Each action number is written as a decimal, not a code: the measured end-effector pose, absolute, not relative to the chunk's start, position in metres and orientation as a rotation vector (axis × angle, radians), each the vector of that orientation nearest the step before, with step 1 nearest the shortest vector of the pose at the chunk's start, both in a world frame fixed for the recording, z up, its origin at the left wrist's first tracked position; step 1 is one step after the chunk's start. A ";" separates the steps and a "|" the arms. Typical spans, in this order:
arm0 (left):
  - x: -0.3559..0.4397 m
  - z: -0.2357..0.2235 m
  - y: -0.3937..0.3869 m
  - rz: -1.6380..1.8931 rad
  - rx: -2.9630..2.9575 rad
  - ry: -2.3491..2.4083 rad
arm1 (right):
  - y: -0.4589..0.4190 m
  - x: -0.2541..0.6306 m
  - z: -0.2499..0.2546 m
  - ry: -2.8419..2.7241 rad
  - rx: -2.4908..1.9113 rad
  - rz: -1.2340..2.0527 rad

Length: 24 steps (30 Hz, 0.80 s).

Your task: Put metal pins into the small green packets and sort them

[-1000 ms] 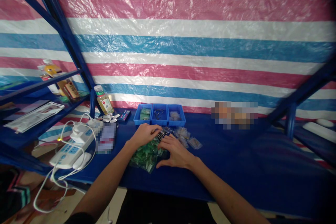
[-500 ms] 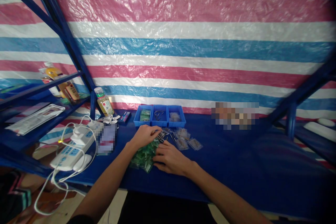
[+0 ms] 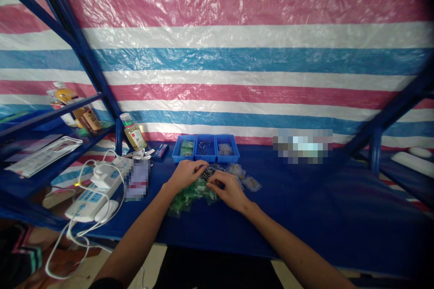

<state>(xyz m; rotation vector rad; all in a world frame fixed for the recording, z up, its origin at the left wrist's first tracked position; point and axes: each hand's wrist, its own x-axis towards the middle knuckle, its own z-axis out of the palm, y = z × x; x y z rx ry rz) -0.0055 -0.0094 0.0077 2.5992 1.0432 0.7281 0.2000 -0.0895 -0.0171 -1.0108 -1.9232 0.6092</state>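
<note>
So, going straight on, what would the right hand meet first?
Probably the small dark metal pins just ahead of the right hand, though depth is hard to judge from this view.

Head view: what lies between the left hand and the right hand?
Small metal parts and green packets lie between the left hand and right hand, in the head view.

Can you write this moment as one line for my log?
left hand: beside dark metal pieces | right hand: over green packets | behind: three blue bins
</note>
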 end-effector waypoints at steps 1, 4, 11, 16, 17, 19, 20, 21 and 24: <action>-0.005 0.009 -0.010 0.732 2.590 1.031 | -0.089 0.200 -0.017 -1.876 -1.017 0.627; -0.006 0.015 -0.013 0.763 2.559 0.978 | -0.087 0.201 -0.017 -1.735 -1.036 0.683; -0.008 0.022 -0.019 0.826 2.535 0.861 | -0.081 0.208 -0.020 -1.497 -1.074 0.816; -0.001 0.015 -0.020 0.824 2.599 0.869 | -0.076 0.209 -0.024 -1.405 -1.036 0.832; 0.000 0.015 -0.020 0.829 2.599 0.859 | -0.075 0.209 -0.025 -1.397 -1.026 0.835; 0.002 0.014 -0.020 0.842 2.590 0.838 | -0.074 0.210 -0.027 -1.404 -1.013 0.834; 0.002 0.013 -0.020 0.849 2.586 0.828 | -0.073 0.210 -0.028 -1.419 -1.013 0.830; 0.002 0.013 -0.020 0.851 2.584 0.817 | -0.072 0.210 -0.029 -1.439 -1.018 0.825; 0.003 0.010 -0.019 0.835 2.594 0.788 | -0.071 0.211 -0.032 -1.494 -1.036 0.826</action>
